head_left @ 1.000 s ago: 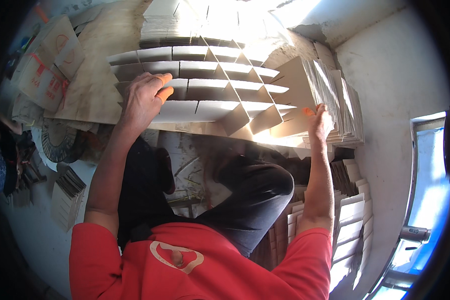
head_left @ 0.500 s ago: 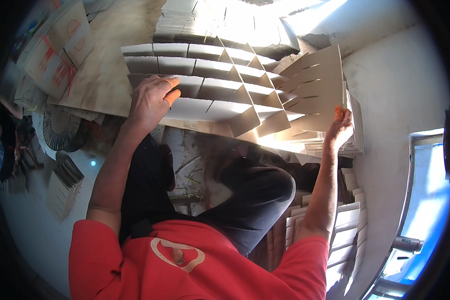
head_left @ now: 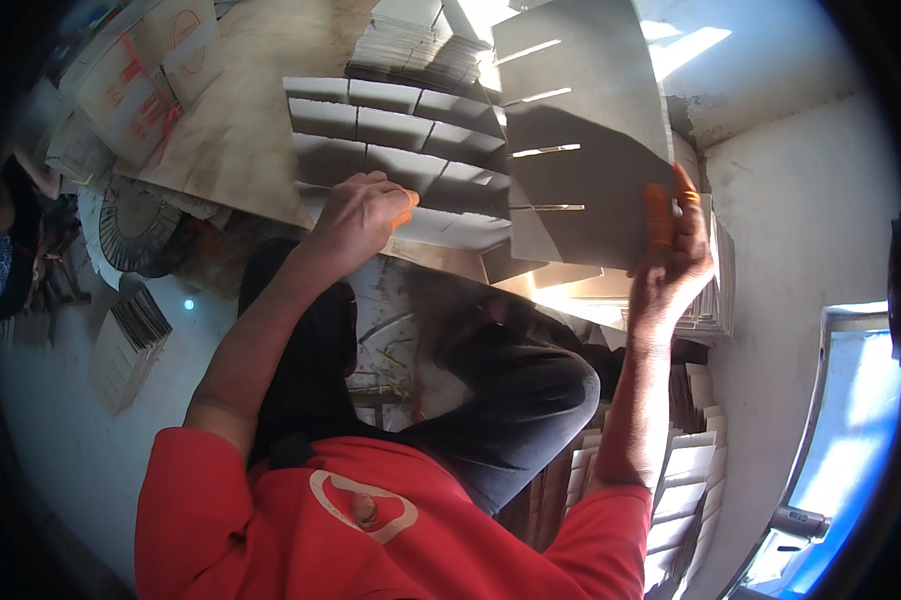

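My right hand (head_left: 674, 250), with orange covers on its fingers, grips the right edge of a slotted cardboard sheet (head_left: 596, 130). The sheet is held up with its broad face turned toward me, its slots on the left side by the ends of several long cardboard strips (head_left: 421, 175). These strips stand in rows on the work table and bear slots of their own. My left hand (head_left: 363, 222) is closed over the nearer strips, finger and thumb pinched together with orange covers on them. Cross pieces behind the raised sheet are mostly hidden.
A stack of cardboard (head_left: 411, 50) stands behind the strips, and another pile (head_left: 716, 290) lies right of the sheet by the wall. Cardboard boxes (head_left: 121, 90) sit at the table's left. Slotted pieces (head_left: 131, 340) rest on the floor at left; more sheets (head_left: 686, 470) stand at lower right.
My right hand has raised and turned the slotted sheet, bringing it left against the strips' ends; it now covers the cross pieces. My left hand has shifted right and slightly down along the strips.
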A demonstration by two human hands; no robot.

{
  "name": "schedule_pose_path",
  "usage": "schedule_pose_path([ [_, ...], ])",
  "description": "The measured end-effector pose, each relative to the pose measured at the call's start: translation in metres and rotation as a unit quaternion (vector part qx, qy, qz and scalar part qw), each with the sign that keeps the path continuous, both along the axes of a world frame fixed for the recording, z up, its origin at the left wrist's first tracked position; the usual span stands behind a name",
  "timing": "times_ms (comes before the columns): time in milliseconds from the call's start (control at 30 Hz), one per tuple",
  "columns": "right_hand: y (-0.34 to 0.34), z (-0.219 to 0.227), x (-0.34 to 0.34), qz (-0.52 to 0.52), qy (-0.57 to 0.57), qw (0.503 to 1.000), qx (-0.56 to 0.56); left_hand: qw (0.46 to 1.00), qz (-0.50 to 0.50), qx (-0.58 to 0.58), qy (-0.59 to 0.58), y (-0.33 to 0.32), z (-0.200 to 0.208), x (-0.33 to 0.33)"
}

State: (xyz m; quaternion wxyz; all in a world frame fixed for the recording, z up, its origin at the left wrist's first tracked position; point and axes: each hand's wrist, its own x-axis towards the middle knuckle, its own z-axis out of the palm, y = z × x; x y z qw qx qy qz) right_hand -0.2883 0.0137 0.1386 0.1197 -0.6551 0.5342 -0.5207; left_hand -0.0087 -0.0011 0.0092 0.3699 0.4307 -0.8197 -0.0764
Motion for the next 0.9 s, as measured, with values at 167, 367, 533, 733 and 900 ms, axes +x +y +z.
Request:
schedule_pose_path([
  [167, -0.01, -0.014, 0.03, 0.022, 0.036, 0.999, -0.023, 1.0, -0.009, -0.001, 0.001, -0.003, -0.004, 0.001],
  [367, -0.014, -0.022, 0.045, -0.005, 0.087, 0.996, 0.03, 1.0, -0.009, 0.005, 0.009, -0.004, -0.006, 0.0],
  [533, -0.012, -0.012, 0.055, -0.011, 0.149, 0.988, 0.048, 1.0, -0.014, 0.028, -0.007, -0.008, -0.008, 0.001],
  [733, -0.016, -0.012, 0.057, 0.039, 0.176, 0.983, 0.043, 0.999, -0.009, 0.048, -0.012, -0.008, -0.006, 0.0],
  [900, -0.027, -0.009, 0.061, 0.065, 0.207, 0.976, 0.037, 0.999, -0.005, 0.041, -0.005, -0.013, -0.008, -0.002],
])
